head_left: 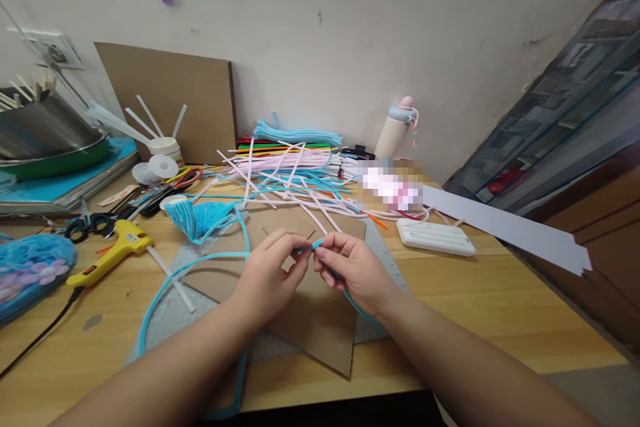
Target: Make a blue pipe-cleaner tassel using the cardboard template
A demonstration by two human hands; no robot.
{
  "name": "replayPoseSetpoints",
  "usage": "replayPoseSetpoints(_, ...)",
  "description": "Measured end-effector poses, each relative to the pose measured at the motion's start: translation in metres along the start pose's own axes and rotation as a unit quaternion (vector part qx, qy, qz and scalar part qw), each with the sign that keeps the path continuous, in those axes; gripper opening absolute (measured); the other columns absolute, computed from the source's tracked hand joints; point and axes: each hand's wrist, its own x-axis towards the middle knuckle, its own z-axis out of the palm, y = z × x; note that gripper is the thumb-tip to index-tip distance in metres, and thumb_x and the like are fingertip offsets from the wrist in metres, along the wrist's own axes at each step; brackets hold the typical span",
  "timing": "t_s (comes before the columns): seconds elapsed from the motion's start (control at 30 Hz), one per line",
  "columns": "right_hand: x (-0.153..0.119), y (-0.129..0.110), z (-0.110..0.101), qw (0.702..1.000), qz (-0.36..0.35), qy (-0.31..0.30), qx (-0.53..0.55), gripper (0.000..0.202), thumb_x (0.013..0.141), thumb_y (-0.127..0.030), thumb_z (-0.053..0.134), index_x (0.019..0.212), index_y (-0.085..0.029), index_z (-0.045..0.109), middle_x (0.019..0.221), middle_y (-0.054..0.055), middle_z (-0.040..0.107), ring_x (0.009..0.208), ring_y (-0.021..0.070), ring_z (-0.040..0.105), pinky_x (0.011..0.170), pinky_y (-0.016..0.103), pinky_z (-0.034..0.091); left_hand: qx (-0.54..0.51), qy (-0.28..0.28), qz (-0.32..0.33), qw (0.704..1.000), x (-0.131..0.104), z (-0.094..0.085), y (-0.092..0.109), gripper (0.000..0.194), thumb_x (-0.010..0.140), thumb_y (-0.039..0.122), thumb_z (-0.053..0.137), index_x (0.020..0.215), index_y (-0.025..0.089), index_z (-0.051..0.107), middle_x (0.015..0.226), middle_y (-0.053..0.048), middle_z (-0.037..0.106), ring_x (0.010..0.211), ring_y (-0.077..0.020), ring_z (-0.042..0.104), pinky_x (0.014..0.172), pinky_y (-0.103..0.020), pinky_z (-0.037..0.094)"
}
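Both hands meet over a brown cardboard sheet (320, 320) in the middle of the desk. My left hand (273, 273) pinches a blue pipe cleaner (317, 245) between thumb and fingertips. Right beside it, my right hand (353, 270) grips the same blue piece, its fingers curled; a blue length hangs from under that hand toward the wrist. The fingertips hide how the piece is bent or joined. A long blue pipe-cleaner frame (155, 300) loops across the left side, partly behind my left forearm. Farther back lies a blue fan-shaped pipe-cleaner piece (203, 219).
A yellow glue gun (113, 253) with a cord lies left, near black scissors (90, 221). Loose pink and blue pipe cleaners (285, 167) pile up at the back. A white power bank (435, 237) and a bottle (393, 133) stand right. A metal pot (45, 123) is far left.
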Motion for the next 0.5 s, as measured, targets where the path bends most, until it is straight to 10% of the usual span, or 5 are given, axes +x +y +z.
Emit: replayPoseSetpoints(0.5,-0.0005,0.0048,0.0009,1.0,-0.011,0.011,-0.023,0.021,0.077,-0.034,0.063,0.075,-0.016,0.053,0.063,-0.002,0.06,0.041,0.004,0.047,0.035,0.015,0.032,0.024,0.016,-0.033,0.999,-0.0061,0.0048,0.0012,0.006,0.08,0.018,0.055,0.074,0.019,0.055,0.068,0.0,0.058,0.063,-0.0103,0.055,0.056,-0.02,0.042)
